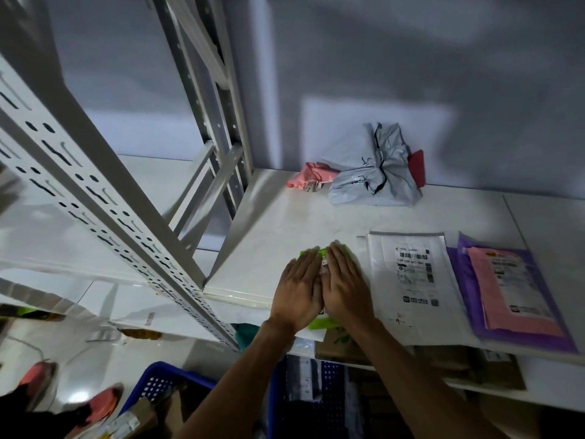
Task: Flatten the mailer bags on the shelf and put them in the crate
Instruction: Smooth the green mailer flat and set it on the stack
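White metal shelf (285,223) against a grey wall, and both hands are pressed flat on a green mailer bag (321,325) near the front edge. Left hand (300,286) and right hand (345,283) lie side by side, fingers straight, gripping nothing, with the bag mostly hidden underneath. Blue crate (177,372) sits down below.

Before you, the white shelf (285,223) carried a green mailer (323,325) at its front edge, a flat white mailer (411,280) beside it, a purple mailer (459,280) further right, and a crumpled grey mailer (373,172) and pink mailer (311,177) at the back.
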A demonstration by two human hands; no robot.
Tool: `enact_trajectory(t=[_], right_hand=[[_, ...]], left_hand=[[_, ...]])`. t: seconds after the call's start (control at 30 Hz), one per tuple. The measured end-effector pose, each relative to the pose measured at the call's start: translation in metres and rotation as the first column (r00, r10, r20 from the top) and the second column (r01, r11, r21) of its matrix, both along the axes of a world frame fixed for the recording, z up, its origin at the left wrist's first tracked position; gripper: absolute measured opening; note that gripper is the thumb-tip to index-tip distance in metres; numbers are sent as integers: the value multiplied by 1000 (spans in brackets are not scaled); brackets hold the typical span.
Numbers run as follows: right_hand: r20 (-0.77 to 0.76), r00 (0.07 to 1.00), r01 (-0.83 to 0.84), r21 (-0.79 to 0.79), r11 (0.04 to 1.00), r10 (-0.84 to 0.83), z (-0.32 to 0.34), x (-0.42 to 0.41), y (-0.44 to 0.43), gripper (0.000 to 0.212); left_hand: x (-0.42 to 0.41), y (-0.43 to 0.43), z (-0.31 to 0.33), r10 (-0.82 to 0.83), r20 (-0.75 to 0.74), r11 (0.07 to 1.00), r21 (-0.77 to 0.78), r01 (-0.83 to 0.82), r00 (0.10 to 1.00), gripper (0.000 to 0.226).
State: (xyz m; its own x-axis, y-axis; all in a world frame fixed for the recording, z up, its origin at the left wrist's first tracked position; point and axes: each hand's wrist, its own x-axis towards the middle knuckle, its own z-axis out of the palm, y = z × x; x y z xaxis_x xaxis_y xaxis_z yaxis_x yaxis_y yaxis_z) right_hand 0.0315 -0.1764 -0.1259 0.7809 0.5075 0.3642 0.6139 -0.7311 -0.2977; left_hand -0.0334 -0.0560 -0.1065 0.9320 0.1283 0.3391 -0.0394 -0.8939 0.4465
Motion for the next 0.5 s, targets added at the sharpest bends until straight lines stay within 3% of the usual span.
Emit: enact_trajectory(t=[0.2, 0.5], right_hand=[[-39, 999, 21, -21, 1000, -22, 3, -2, 2, 55], [-26, 1000, -4, -33, 999, 4, 3, -3, -1, 53]], left_hand=[[-3, 4, -7, 25, -170, 978, 206, 11, 985, 57], [-4, 2, -2, 50, -262, 980, 199, 3, 964, 61]])
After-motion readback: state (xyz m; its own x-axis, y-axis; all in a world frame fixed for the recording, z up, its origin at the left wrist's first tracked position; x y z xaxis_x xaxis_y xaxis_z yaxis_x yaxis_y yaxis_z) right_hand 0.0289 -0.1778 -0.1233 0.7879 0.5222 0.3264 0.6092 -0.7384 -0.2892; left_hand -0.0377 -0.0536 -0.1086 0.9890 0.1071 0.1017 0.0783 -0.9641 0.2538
